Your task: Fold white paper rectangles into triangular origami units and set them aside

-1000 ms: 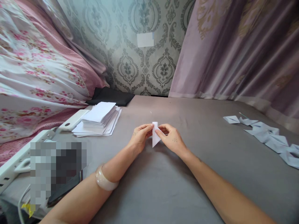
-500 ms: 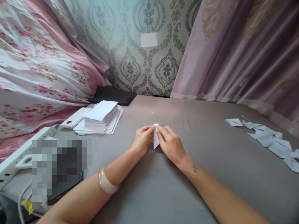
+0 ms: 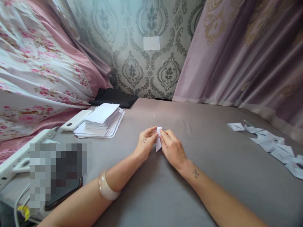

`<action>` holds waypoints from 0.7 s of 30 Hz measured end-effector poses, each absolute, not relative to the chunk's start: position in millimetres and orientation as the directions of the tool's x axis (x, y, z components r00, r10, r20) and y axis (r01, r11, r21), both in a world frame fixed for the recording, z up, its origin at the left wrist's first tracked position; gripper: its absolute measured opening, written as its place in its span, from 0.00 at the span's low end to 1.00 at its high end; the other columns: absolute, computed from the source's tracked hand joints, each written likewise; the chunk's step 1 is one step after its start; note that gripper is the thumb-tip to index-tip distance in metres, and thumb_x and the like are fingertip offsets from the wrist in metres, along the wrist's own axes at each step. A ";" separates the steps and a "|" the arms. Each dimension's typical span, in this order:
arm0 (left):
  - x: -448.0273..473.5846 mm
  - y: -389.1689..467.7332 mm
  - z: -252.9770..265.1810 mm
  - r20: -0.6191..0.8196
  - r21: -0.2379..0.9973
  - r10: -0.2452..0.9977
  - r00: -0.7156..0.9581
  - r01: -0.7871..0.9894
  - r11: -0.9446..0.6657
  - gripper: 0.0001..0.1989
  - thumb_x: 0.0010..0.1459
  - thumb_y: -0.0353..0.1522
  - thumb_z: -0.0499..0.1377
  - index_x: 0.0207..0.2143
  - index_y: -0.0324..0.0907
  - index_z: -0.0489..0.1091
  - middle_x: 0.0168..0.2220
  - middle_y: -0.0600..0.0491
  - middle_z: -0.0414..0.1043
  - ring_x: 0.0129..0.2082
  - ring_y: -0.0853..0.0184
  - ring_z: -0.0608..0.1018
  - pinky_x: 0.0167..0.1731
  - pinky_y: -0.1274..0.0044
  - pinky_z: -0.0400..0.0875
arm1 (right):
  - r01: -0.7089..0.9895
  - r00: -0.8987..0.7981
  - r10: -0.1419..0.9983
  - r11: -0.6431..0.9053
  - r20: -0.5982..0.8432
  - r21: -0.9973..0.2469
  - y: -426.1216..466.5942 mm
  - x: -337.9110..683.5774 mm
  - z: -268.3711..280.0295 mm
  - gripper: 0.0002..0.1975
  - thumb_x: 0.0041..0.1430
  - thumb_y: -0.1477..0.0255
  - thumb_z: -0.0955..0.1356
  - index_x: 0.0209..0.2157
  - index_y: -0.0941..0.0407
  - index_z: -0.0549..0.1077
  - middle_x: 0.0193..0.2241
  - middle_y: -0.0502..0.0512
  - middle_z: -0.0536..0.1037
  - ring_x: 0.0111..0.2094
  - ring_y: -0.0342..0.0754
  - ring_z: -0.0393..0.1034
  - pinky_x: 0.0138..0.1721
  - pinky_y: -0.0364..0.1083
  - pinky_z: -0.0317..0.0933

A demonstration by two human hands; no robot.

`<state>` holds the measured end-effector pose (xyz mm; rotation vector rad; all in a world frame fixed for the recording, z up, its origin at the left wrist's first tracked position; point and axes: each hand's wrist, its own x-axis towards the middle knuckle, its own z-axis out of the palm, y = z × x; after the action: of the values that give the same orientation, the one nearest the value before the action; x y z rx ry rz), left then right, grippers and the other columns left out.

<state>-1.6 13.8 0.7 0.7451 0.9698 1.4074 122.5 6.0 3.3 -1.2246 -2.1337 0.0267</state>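
A small folded piece of white paper [image 3: 159, 145], narrow with a pointed lower end, is held between my two hands above the grey cloth. My left hand [image 3: 147, 142] pinches its left edge with thumb and fingers. On the other side, the fingers of my right hand [image 3: 172, 146] press against its right edge. Parts of the paper are covered by my fingertips. A stack of white paper sheets [image 3: 101, 114] lies to the left of my hands. Several folded white paper pieces [image 3: 267, 138] sit in an overlapping row at the far right.
A white power strip [image 3: 28, 151] with cables runs along the left edge beside a dark phone [image 3: 63, 195], partly blurred out. A white box-like device [image 3: 77, 119] touches the paper stack. Black folded cloth [image 3: 115, 97] lies at the back, with curtains [image 3: 213, 63] on both sides.
Both hands keep hold of the folded paper. My left fingers have straightened slightly along its top edge, and the paper's upper part shows a little wider. The view has shifted slightly.
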 end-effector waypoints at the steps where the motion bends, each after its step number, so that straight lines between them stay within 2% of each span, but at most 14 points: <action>1: -1.8 13.8 0.4 -0.102 0.890 0.992 -0.079 -0.453 0.056 0.20 0.43 0.30 0.67 0.41 0.36 0.73 0.38 0.45 0.78 0.33 0.67 0.78 0.37 0.76 0.69 | 0.749 -0.332 0.774 0.563 0.539 -0.348 6.1 122.2 3.1 0.19 0.66 0.72 0.57 0.54 0.61 0.67 0.35 0.61 0.73 0.35 0.50 0.71 0.36 0.46 0.66; 6: -2.4 13.1 0.7 -0.066 0.894 0.996 -0.055 -0.447 0.035 0.20 0.44 0.30 0.67 0.42 0.36 0.73 0.39 0.44 0.78 0.38 0.63 0.78 0.40 0.74 0.69 | 0.648 -0.239 0.787 0.566 0.569 -0.510 8.8 120.1 1.1 0.17 0.65 0.72 0.59 0.51 0.56 0.70 0.38 0.59 0.74 0.39 0.49 0.72 0.41 0.46 0.65; 9: -1.9 11.8 2.5 -0.052 0.898 0.997 -0.048 -0.438 0.026 0.21 0.44 0.31 0.67 0.43 0.36 0.73 0.37 0.45 0.78 0.38 0.62 0.78 0.40 0.73 0.70 | 0.592 -0.173 0.802 0.549 0.572 -0.591 11.1 119.1 1.0 0.15 0.64 0.72 0.59 0.47 0.55 0.73 0.37 0.57 0.75 0.39 0.47 0.71 0.42 0.46 0.65; 14: 2.7 8.3 5.9 -0.014 0.899 0.999 -0.035 -0.437 -0.003 0.18 0.45 0.31 0.67 0.41 0.37 0.74 0.36 0.46 0.79 0.41 0.61 0.78 0.44 0.72 0.69 | 0.590 -0.085 0.827 0.492 0.556 -0.640 13.3 120.4 3.1 0.12 0.62 0.70 0.62 0.40 0.55 0.76 0.35 0.56 0.75 0.35 0.47 0.71 0.37 0.45 0.65; 21: 6.9 5.1 5.2 0.014 0.921 1.000 -0.024 -0.388 -0.022 0.17 0.47 0.30 0.65 0.41 0.37 0.75 0.36 0.45 0.79 0.43 0.61 0.78 0.47 0.71 0.68 | 0.572 -0.039 0.870 0.423 0.491 -0.703 18.9 123.8 6.9 0.08 0.58 0.70 0.64 0.31 0.56 0.75 0.30 0.55 0.76 0.29 0.46 0.70 0.35 0.46 0.64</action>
<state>6.9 5.1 5.2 0.9122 0.9158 1.4004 123.8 18.9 6.9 -1.2589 -1.7256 0.3927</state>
